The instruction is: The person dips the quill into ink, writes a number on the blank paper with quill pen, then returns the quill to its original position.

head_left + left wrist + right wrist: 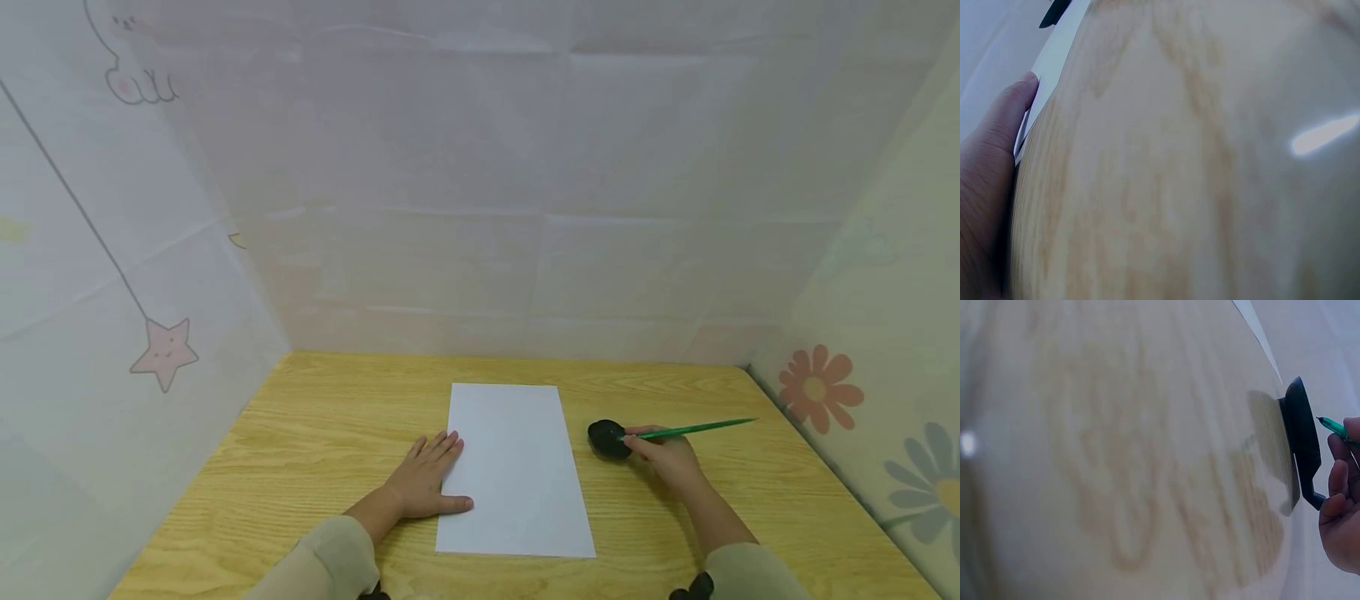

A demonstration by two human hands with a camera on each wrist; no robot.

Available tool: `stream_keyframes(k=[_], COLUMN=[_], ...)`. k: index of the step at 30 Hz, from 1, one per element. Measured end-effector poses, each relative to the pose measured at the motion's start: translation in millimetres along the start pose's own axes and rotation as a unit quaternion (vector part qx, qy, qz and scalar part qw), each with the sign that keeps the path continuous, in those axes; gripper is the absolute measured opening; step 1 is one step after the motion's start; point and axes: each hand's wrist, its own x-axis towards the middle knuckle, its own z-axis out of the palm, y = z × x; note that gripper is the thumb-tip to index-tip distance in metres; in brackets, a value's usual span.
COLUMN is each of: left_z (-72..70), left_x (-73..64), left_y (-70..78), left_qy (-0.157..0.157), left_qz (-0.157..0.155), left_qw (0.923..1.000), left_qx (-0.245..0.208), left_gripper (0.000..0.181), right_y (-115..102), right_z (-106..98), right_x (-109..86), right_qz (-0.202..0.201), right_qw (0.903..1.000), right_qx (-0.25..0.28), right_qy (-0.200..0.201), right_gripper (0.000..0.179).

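Note:
A white sheet of paper (510, 475) lies on the wooden table. My left hand (426, 482) rests flat across its left edge, fingers spread and thumb (1007, 115) on the sheet. To the right of the paper, my right hand (671, 462) pinches a slim green pen (701, 427), whose long tapered end points right. The same hand holds a black spoon (608, 439) with a wide bowl. In the right wrist view, the spoon (1302, 428) has a bent handle running to the curled fingers, and the pen's dark tip (1329, 424) is beside the bowl. The spoon stands above the table, over its shadow.
Bare wood of the table (330, 417) shows on both sides of the paper. Pale sheeting (480, 250) stands behind and at both sides of the table, printed with a star (165, 352) and flowers (817, 387).

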Motion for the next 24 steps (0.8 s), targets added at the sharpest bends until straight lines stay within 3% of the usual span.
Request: stream_keyframes(k=[12,24], left_z=[8.2,-6.5], left_x=[3.7,-1.7], left_y=[-6.6,3.4], left_qy=[0.003,-0.011], left_qz=[0.0,-0.003], left_qw=[1.0,0.9999], left_qx=[0.008,0.008], left_gripper=[0.105,0.1], right_y=[4.5,-1.0], right_z=[6.2,9.3], right_x=[6.3,5.2], right_qz=[-0.021,-0.034], right_qw=[0.9993,0.9976], right_qx=[-0.031,-0.059], right_qy=[-0.001,-0.003], right_gripper=[0.043,0.039])
